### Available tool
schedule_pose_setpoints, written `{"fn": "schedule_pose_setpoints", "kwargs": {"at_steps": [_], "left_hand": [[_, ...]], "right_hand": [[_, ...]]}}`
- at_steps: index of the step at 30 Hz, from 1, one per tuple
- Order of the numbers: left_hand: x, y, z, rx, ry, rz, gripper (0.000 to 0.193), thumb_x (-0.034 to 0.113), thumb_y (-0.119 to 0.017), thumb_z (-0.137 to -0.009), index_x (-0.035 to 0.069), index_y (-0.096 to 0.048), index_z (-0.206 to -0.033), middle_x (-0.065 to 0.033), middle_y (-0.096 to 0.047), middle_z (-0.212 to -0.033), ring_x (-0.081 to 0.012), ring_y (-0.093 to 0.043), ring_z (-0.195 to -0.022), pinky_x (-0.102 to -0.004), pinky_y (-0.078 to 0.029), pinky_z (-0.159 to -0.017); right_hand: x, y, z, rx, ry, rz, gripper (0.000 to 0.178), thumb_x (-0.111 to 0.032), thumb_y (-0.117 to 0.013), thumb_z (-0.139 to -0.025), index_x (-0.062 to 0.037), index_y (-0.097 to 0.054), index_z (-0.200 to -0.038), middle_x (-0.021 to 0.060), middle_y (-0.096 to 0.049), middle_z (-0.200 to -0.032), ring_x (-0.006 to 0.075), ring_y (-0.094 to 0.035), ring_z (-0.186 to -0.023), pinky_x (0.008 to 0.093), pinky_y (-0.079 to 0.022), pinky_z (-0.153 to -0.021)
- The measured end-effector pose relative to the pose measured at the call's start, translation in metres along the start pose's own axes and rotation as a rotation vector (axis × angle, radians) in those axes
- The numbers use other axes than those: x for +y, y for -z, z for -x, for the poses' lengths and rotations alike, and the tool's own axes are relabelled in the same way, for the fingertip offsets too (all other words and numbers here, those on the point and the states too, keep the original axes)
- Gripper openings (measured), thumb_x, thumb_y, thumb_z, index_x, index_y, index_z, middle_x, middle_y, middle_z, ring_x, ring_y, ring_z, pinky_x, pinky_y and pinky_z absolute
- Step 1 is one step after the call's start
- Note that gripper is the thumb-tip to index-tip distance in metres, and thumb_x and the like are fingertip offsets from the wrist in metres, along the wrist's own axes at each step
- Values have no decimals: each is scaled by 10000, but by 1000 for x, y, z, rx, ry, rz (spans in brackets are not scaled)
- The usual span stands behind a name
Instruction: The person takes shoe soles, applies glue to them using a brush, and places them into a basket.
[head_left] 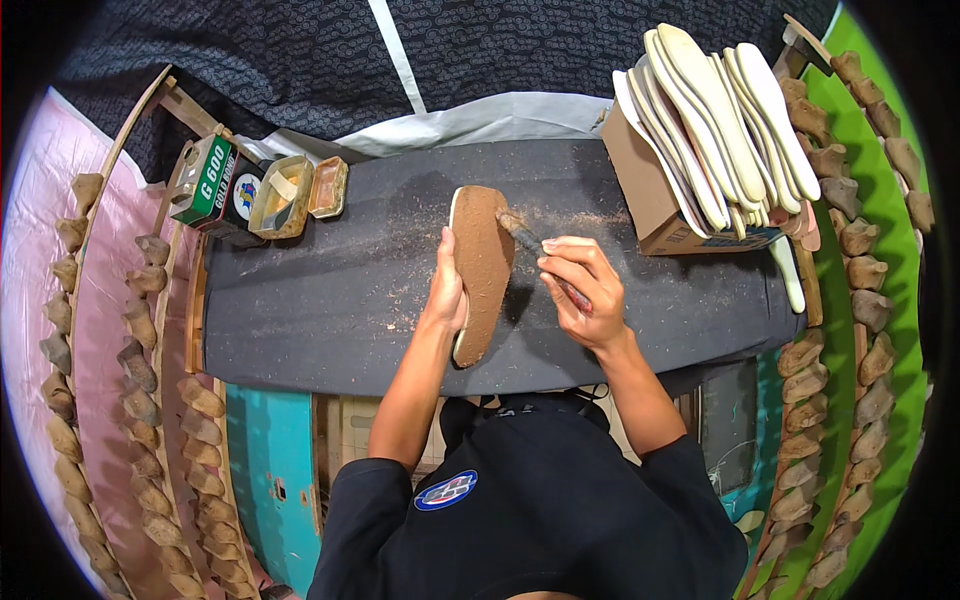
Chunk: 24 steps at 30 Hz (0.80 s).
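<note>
My left hand [447, 285] grips a shoe insole [482, 265] by its left edge and holds it upright over the dark table. The insole's brown, rough face is turned up, with a pale rim along its left side. In my right hand [585, 290] is a brush [528, 236] with a dark handle, the fingers pinched round it. Its bristle end touches the insole's upper right edge. My left fingers are mostly hidden behind the insole; the thumb lies along its side.
A cardboard box [640, 190] full of pale insoles [700, 110] stands at the far right. A green and black can [212, 185] and an open glue container [281, 197] sit at the far left. Brown crumbs litter the dark tabletop [300, 310]. Racks of wooden shoe lasts [140, 360] flank both sides.
</note>
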<state>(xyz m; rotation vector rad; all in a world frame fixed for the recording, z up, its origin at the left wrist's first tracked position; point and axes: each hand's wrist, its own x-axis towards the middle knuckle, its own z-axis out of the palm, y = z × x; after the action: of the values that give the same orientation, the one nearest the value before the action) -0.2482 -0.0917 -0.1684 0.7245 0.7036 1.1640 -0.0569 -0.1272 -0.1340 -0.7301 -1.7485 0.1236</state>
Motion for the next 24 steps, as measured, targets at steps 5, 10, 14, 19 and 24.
{"fn": "schedule_pose_setpoints", "kwargs": {"at_steps": [5, 10, 14, 19, 24], "left_hand": [[3, -1, -3, 77, -3, 75, 754, 660, -242, -984, 51, -473, -1365, -145, -614, -1186, -225, -613, -1057, -359, -532, -862], [8, 9, -9, -74, -88, 271, 784, 680, -249, -967, 45, -444, -1383, -154, -570, -1265, -268, -588, -1115, -417, -503, -963], [16, 6, -11, 36, -167, 306, 776, 662, -258, -972, 33, -422, -1395, -175, -540, -1304, -333, -572, -1167, -462, -495, -1003], [17, 35, -20, -36, -195, 527, 733, 654, -316, -960, 86, -413, -1413, -142, -528, -1336, -351, -543, -1211, -532, -491, -971], [22, 46, -24, -26, -244, 662, 699, 655, -301, -962, 113, -430, -1385, -130, -555, -1283, -332, -562, -1183, -536, -523, -894]], "right_hand": [[-8, -6, 9, -11, -27, -26, 246, 48, -745, -735, -25, -674, -959, 108, -634, -984, 296, -642, -948, 369, -535, -783], [-20, -14, 22, -61, -54, -91, 262, 50, -755, -718, -24, -676, -957, 106, -635, -971, 300, -645, -944, 375, -539, -787], [-29, -16, 29, -113, -86, -139, 276, 58, -763, -699, -19, -677, -951, 106, -636, -968, 301, -647, -940, 380, -541, -789], [-39, -18, 31, -146, -71, -184, 283, 65, -766, -686, -10, -672, -943, 111, -631, -966, 302, -648, -931, 368, -544, -767], [-47, -15, 43, -195, -82, -210, 281, 69, -765, -684, -11, -673, -937, 115, -635, -978, 304, -649, -937, 368, -543, -766]]}}
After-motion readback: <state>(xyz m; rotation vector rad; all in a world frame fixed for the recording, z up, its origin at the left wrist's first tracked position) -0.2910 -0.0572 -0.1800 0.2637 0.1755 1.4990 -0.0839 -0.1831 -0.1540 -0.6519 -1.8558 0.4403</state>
